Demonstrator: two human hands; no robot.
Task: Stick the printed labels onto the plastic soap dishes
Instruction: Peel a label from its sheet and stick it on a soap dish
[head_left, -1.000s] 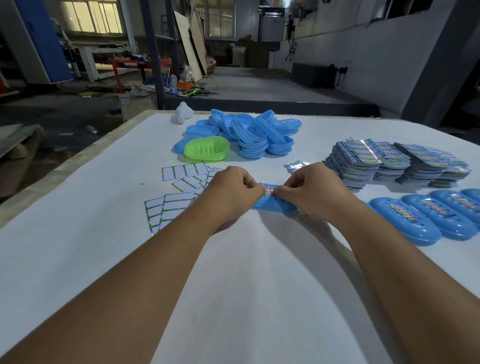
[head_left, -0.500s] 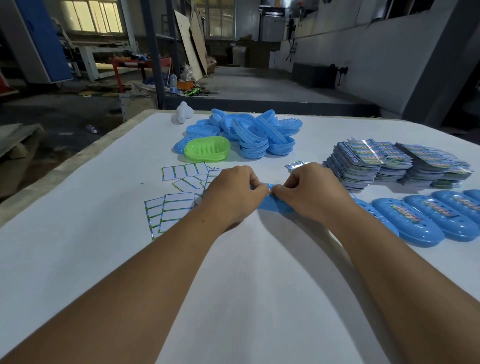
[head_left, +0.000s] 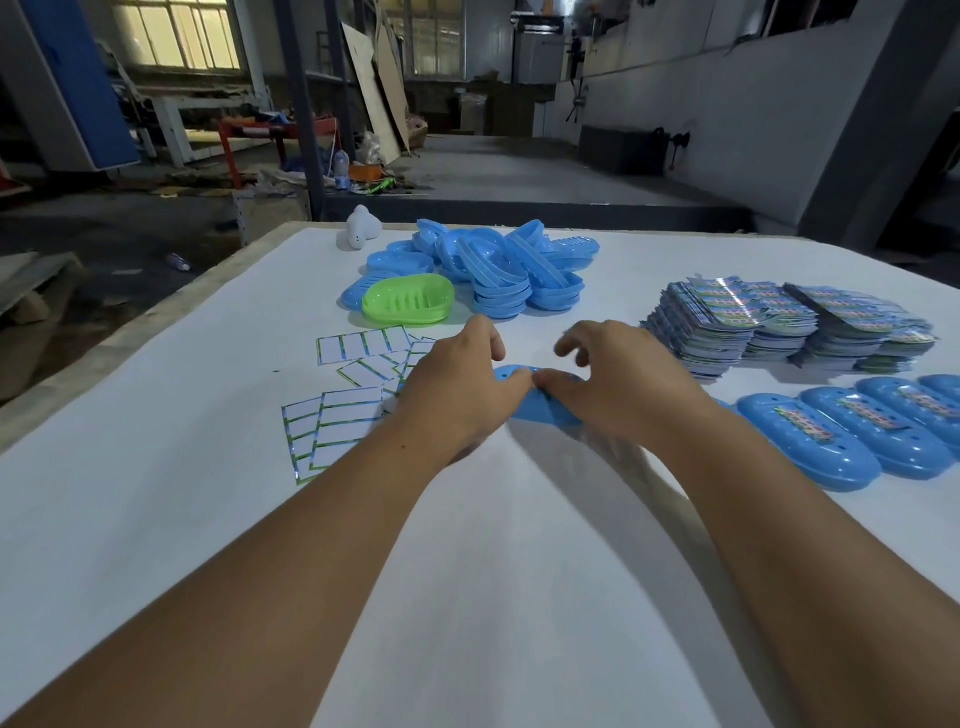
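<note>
A blue soap dish (head_left: 537, 410) lies upside down on the white table (head_left: 156, 519) at the centre. My left hand (head_left: 457, 400) and my right hand (head_left: 623, 387) meet over it. Both thumbs press down on its top side by side, and the other fingers are lifted and loosely spread. The label is hidden under my thumbs. Stacks of printed labels (head_left: 727, 322) sit at the right.
Labelled blue dishes (head_left: 810, 441) lie in a row at the right edge. A pile of unlabelled blue dishes (head_left: 509, 270) and one green dish (head_left: 408, 300) sit at the back. Used backing sheets (head_left: 337, 431) lie to the left. A white figure (head_left: 359, 228) stands at the far edge.
Earlier my fingertips pinched the label over the dish. Now my fingers have lifted and spread while both thumbs stay pressed on the dish. The label no longer shows.
</note>
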